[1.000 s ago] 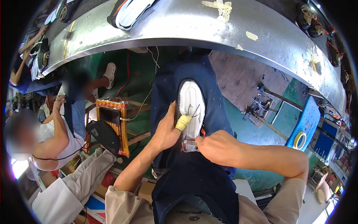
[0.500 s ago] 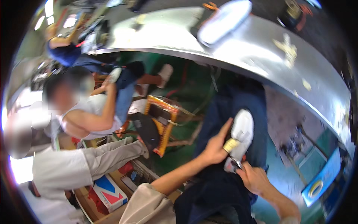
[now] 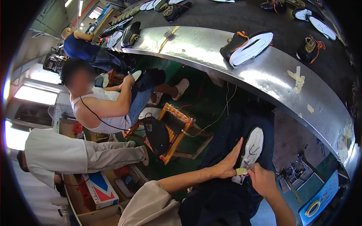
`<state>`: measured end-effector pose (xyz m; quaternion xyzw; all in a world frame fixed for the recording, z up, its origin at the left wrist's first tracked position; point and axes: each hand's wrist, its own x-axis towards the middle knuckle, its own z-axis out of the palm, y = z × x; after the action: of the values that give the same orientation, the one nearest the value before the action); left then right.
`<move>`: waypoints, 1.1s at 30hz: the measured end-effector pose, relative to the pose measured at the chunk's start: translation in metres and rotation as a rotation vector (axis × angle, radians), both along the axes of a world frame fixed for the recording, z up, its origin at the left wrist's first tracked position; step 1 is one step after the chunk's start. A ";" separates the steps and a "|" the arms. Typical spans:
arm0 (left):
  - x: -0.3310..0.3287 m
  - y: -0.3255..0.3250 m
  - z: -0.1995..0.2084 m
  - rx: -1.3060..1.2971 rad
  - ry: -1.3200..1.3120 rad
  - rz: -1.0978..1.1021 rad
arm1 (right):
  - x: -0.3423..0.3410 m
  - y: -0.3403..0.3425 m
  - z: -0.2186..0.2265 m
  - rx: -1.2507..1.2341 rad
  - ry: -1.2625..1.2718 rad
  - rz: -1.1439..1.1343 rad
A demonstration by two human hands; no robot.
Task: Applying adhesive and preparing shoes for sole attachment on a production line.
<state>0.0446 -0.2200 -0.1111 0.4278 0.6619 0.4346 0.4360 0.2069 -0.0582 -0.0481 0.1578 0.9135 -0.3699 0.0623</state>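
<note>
A shoe [image 3: 253, 145] with a white sole turned up lies lengthwise on the dark cloth over my lap, a dark curved line on its sole. Along its left side runs my left hand [image 3: 229, 164], the fingers straight against the edge and the thumb, wrapped in yellow tape, across the heel end. That grip steadies the shoe. My right hand [image 3: 261, 180] is closed at the right of the heel, pinching a small metal-tipped tool [image 3: 247, 164] whose tip rests by the sole. Fingers hide most of the tool, so its exact kind is unclear.
A metal-edged bench [image 3: 211, 56] curves ahead, bearing a sole-up shoe [image 3: 250, 49] and several others. Left of me are an orange-framed stool [image 3: 175, 130], a seated co-worker [image 3: 103, 103] and a wooden drawer unit [image 3: 100, 216]. A blue board [image 3: 320, 199] with a tape roll stands right.
My view has shifted, and the shoe appears lower and further right. My right hand has moved the tool up from the heel tip, beside my left thumb. The left hand still holds the shoe.
</note>
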 end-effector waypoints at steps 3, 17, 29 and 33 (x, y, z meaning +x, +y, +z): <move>-0.012 -0.002 0.003 0.129 0.112 0.099 | -0.010 0.016 0.022 -0.269 -0.232 -0.022; -0.009 0.014 0.004 -0.074 -0.679 0.550 | -0.022 -0.038 -0.004 -0.449 -0.036 -0.359; -0.029 0.043 0.003 -0.019 -0.617 0.657 | -0.005 0.152 0.066 0.644 0.037 -0.638; -0.038 0.040 0.017 0.197 -1.107 0.662 | -0.016 0.155 0.072 0.934 0.356 -0.318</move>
<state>0.0068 -0.1803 -0.0944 -0.0479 0.3936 0.7606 0.5141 0.1905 0.0968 0.0239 0.2400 0.9423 0.0507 -0.2278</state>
